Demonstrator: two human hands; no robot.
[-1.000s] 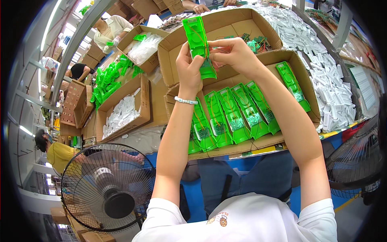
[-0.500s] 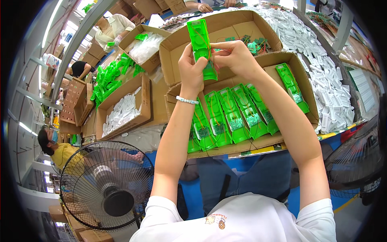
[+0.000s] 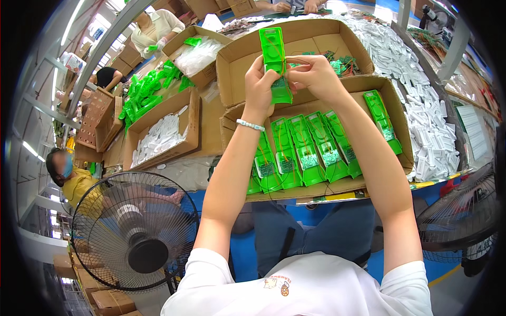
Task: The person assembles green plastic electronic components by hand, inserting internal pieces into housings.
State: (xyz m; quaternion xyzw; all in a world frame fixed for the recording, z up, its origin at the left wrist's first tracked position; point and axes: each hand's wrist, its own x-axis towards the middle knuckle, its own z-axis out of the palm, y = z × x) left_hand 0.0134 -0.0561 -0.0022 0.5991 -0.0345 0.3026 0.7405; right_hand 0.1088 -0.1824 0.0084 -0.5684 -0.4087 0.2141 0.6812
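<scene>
My left hand point(image 3: 262, 87) grips an open green plastic housing point(image 3: 272, 47) by its lower part, thumb across the front. The housing is held upright above the boxes, with thin orange wires and a small circuit board inside it. At its right edge, the fingers of my right hand point(image 3: 316, 76) are pinched together on a thin wire; their tips are partly hidden. Below my hands, a cardboard box point(image 3: 387, 83) holds several similar green housings point(image 3: 301, 147) in a row, each with a circuit board and wires. One more housing point(image 3: 378, 113) leans at the box's right end.
Behind stands a cardboard box point(image 3: 232, 58) with loose wired circuit boards point(image 3: 342, 66). White plastic parts point(image 3: 429, 121) are heaped on the right; green parts point(image 3: 142, 95) lie left. Standing fans point(image 3: 139, 231) flank me. Other people point(image 3: 79, 181) work at the left and far side.
The view has shifted a little, so the scene sits slightly differently. Both hands stay at the same housing, the right one still pinching at its right edge.
</scene>
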